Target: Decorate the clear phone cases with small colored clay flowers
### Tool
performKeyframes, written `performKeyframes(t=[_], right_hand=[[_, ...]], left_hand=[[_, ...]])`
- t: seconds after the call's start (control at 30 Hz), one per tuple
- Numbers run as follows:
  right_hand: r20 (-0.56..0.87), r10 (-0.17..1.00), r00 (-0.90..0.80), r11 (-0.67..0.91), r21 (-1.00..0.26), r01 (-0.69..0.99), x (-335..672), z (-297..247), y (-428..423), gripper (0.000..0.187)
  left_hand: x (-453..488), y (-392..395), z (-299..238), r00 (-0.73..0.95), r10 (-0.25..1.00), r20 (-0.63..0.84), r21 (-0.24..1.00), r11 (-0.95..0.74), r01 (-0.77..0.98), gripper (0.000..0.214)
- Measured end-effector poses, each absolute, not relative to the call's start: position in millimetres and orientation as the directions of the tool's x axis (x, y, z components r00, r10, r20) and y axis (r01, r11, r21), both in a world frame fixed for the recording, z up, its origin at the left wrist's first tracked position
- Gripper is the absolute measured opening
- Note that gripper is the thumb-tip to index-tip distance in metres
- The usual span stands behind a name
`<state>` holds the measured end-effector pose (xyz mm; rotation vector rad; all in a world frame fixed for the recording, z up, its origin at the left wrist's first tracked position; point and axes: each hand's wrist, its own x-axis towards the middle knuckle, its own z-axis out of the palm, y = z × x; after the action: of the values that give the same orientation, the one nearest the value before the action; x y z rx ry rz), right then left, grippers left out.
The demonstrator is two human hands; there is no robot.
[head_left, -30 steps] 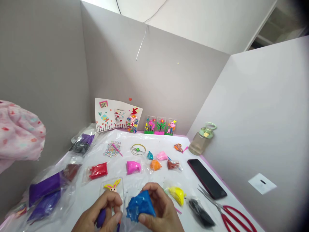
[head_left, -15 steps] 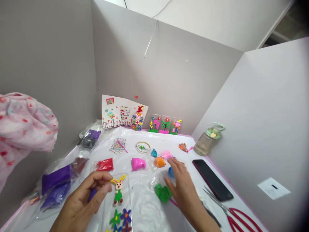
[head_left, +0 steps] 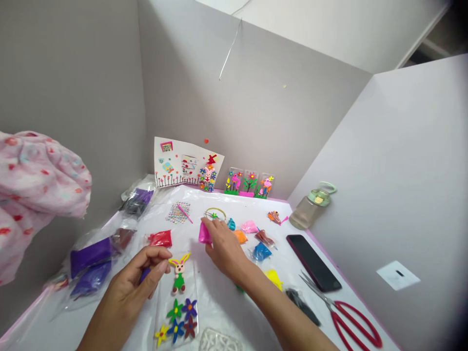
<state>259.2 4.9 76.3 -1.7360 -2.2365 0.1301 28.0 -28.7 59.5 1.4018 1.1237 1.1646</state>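
My left hand (head_left: 127,287) is closed around a small purple lump of clay (head_left: 145,275), which shows between curled fingers and thumb. Just right of it lies a clear case (head_left: 160,321) bearing a clay rabbit (head_left: 179,278) with yellow ears and several clay flowers (head_left: 176,330). My right hand (head_left: 224,248) reaches across the table with its fingers on a pink clay packet (head_left: 204,234). The fingers look closed on that packet's right side, hiding part of it. Under my right forearm, a green clay packet (head_left: 239,288) is mostly hidden.
Red (head_left: 161,239), blue (head_left: 262,251) and yellow clay packets (head_left: 273,279) lie around the hands. Red-handled scissors (head_left: 340,312), a phone (head_left: 313,263) and a bottle (head_left: 310,209) stand or lie at right. Purple bags (head_left: 91,258) lie left. Decorated cases (head_left: 250,183) lean at the back wall.
My right hand has moved left from beside the green and blue packets to the pink packet. My left hand still holds the purple lump. The view has shifted slightly.
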Motion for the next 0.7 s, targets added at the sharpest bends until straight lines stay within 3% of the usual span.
performKeyframes(t=[0.03,0.1,0.17,0.3,0.43,0.53,0.7], right_hand=[[0.198,0.959,-0.201,0.26,-0.341,0.903,260.7,82.1,-7.7,0.069],[0.173,0.981,-0.088,0.19,-0.755,0.628,263.0,91.8,-36.7,0.071],[0.099,0.994,-0.039,0.107,-0.933,0.344,263.6,95.0,-64.3,0.069],[-0.042,0.999,0.0,-0.042,-0.997,0.069,259.5,81.5,-97.1,0.052],[-0.089,0.996,0.02,-0.087,-0.993,-0.083,252.0,66.1,-103.9,0.05],[-0.073,0.997,0.002,-0.072,-0.994,-0.088,248.5,63.3,-105.3,0.047],[0.043,0.998,0.033,0.042,-0.998,0.047,249.3,64.1,-109.6,0.038]], left_hand=[[28.5,-29.6,60.7,0.111,0.987,0.114,0.989,-0.123,0.08,0.032],[29.6,-32.4,63.4,0.121,0.985,0.126,0.982,-0.141,0.127,0.029],[31.8,-35.8,66.1,0.173,0.976,0.133,0.969,-0.165,0.184,0.027],[40.5,-42.0,65.8,0.316,0.936,0.154,0.946,-0.232,0.225,0.024],[49.4,-44.5,53.0,0.363,0.928,0.088,0.943,-0.195,0.27,0.029],[51.4,-44.0,45.2,0.417,0.909,-0.007,0.947,-0.128,0.294,0.034],[49.8,-43.0,50.8,0.54,0.839,-0.063,0.964,-0.09,0.252,0.039]])
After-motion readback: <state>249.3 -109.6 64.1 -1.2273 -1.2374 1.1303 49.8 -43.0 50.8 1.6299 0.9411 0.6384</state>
